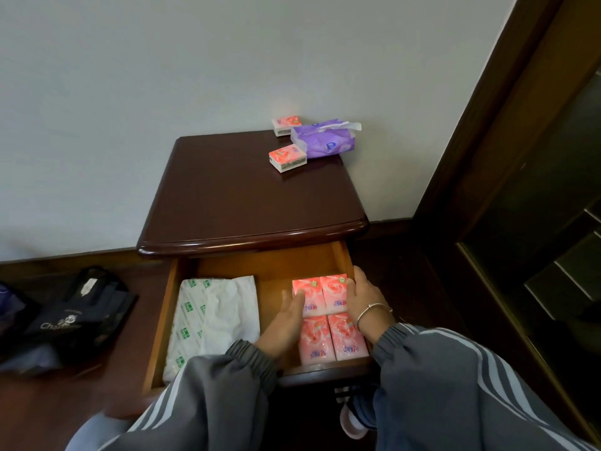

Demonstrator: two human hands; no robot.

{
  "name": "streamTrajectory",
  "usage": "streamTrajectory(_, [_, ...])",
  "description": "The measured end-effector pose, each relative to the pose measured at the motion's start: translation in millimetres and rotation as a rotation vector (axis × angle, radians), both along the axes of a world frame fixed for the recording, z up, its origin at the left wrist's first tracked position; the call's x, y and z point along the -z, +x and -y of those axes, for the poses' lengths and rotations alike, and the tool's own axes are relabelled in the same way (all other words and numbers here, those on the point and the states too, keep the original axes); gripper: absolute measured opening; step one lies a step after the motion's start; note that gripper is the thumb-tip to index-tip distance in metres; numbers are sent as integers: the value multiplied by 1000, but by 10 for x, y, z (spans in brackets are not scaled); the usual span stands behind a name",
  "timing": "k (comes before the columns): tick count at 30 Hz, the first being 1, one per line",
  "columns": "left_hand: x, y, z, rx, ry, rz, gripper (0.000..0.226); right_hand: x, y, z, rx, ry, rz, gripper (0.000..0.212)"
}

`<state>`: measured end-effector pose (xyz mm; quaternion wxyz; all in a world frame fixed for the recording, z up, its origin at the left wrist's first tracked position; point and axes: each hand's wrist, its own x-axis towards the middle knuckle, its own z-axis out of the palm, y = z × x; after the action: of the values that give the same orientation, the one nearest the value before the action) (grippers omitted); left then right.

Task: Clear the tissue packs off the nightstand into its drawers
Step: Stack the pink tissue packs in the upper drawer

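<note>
The step in hand looks like tidying a batch already stowed: four pink packs (pixel 331 301) lie two by two at the right side of the nightstand's (pixel 227 196) open top drawer (pixel 162 320), with a white green-printed pack (pixel 211 320) at its left side. The left hand (pixel 286 323) lies with fingers nearly straight against the left edge of the far pair. The right hand (pixel 366 299), also loosely flat, presses their right edge, so the hands bracket the packs without gripping any. Still on the nightstand's top, at its back right corner, sit two small pink packs (pixel 287 159) and a purple soft pack (pixel 322 141). Next, I judge, both hands must lift out and reach there.
</note>
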<state>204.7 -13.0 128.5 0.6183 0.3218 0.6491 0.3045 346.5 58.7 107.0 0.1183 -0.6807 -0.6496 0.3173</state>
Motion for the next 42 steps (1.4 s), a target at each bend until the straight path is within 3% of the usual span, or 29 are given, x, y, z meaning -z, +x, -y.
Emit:
streamTrajectory(3, [-142,-195,41,123,145,-411,60,-66,7,27,3,-51,-70,39])
streamTrajectory(6, [-312,-502,46,161,356,-657,41,-197,56,36,-80,14,151,43])
streamTrajectory(8, [-479,-748,5,143,536,-694,30,-341,67,5,-127,187,285,49])
streamTrajectory(13, [-778,-1316,-625,62,918,-930,26,-824,-342,-603,-280,752,19,36])
streamTrajectory(15, [-829,-1460,-1073,34,979,-1062,25,-936,-661,-1027,-400,812,59,44])
streamTrajectory(19, [-817,-1613,-1977,26,940,-1217,29,-862,-1242,-1939,-538,548,347,77])
streamTrajectory(22, [-721,-1670,-2478,-1,884,-1293,36,-651,-1372,-2295,-622,367,365,86])
streamTrajectory(28, [-610,-1614,-3361,65,805,-1380,48,-597,-906,-2285,-796,430,269,86])
streamTrajectory(34, [-511,-1462,-4133,236,747,-1278,52,-423,-802,-2116,-706,444,293,86])
streamTrajectory(38, [-416,-1467,-4331,393,686,-1308,50,-393,-809,-2094,-689,478,271,85])
streamTrajectory(42, [-423,-1573,-4184,364,701,-1438,48,-402,-822,-2066,-684,484,270,83])
